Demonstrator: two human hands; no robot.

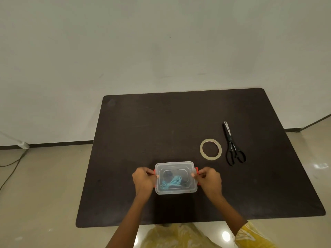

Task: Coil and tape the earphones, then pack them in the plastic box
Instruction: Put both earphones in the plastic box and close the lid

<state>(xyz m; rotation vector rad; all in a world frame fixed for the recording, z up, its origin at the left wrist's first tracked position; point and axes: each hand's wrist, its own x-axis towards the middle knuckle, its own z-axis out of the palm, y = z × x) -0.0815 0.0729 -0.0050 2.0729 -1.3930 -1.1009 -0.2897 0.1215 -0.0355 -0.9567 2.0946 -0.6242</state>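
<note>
A clear plastic box [175, 190] with its lid on and red side clips stands near the front of the dark table [143, 131]. Through the lid I see light blue earphones [172, 182] lying loosely inside. My left hand [143, 179] grips the red clip on the box's left side, fingers curled round it. My right hand [208, 179] grips the red clip [196, 170] on the right side the same way. A roll of clear tape [210, 149] lies flat to the back right of the box, and black scissors [232, 145] lie shut just right of the tape.
A pale wall stands beyond the table's far edge. Tiled floor surrounds the table, with a cable [10, 163] trailing at the left and a stand leg [315, 122] at the right. Yellow clothing [179, 237] shows below the front edge.
</note>
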